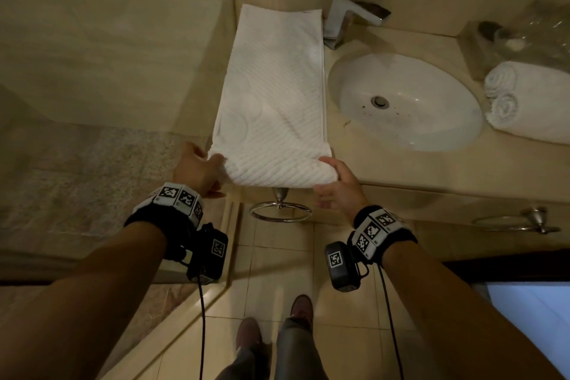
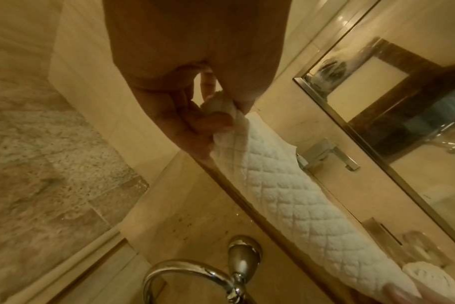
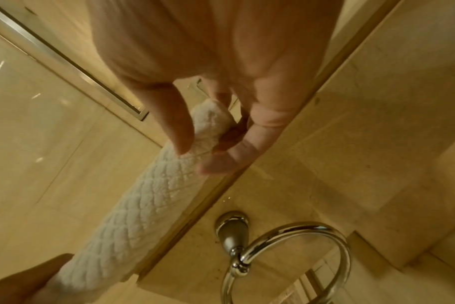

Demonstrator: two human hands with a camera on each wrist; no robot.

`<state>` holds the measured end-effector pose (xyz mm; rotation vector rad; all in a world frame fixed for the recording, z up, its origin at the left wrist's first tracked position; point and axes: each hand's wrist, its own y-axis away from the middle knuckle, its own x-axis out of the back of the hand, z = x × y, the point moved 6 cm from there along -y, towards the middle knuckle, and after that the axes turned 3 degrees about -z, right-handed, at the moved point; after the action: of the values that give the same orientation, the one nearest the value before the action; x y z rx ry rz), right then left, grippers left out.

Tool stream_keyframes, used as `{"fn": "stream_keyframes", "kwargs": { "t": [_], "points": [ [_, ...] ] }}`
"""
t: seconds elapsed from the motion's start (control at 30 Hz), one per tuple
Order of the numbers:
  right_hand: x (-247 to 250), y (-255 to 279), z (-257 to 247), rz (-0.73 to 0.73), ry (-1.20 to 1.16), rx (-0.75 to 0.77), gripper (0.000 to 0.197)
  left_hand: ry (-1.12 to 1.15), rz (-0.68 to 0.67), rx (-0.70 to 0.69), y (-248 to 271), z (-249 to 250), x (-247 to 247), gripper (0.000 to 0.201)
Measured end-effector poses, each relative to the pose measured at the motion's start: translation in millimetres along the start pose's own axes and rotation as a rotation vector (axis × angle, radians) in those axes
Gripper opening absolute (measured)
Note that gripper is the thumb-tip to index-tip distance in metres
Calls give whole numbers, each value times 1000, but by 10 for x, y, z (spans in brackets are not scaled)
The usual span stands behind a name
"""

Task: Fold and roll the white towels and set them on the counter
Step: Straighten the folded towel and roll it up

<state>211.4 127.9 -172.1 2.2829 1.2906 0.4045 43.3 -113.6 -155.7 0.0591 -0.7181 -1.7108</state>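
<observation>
Both hands pinch the near, rolled-over edge of the towel (image 1: 271, 95): left hand (image 1: 197, 173) at its left corner, right hand (image 1: 337, 185) at its right. It lies lengthwise on the counter (image 1: 401, 170), left of the sink (image 1: 404, 102). No readable writing.

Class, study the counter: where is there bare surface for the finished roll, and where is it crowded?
Bare counter runs along the front edge, between the sink and the counter lip. The left end is covered by the flat towel both hands are rolling. The right end is crowded: two rolled towels and glassware.
</observation>
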Motion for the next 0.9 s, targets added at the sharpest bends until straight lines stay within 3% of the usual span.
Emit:
{"fn": "stream_keyframes", "kwargs": {
  "t": [0.17,0.27,0.33,0.47,0.63,0.7,0.73,0.8,0.87,0.9],
  "points": [
    [55,-75,-133,76,125,58,26,-321,-1,-53,-60,61,-2,33],
    [74,-119,-246,91,295,69,35,-351,26,-149,-74,109,4,47],
    [83,-140,-294,106,360,71,38,-338,-25,-282,-59,201,-48,63],
    [75,-193,-342,140,387,58,49,-607,-160,-505,45,363,-227,73],
    [77,-204,-484,205,554,29,56,-794,-163,-499,-48,444,-251,67],
    [105,-191,-576,309,643,52,59,-839,-192,-453,-106,497,-258,67],
    [106,-189,-639,367,713,127,54,-872,-208,-429,-123,528,-271,66],
    [-40,-153,-827,366,923,434,38,-904,-245,-404,-170,590,-308,67],
    [-336,-127,-942,165,1058,750,47,-905,-273,-386,-211,644,-347,69],
    [-466,-139,-941,33,1085,792,54,-921,-278,-368,-219,660,-361,68]
  ]
}}
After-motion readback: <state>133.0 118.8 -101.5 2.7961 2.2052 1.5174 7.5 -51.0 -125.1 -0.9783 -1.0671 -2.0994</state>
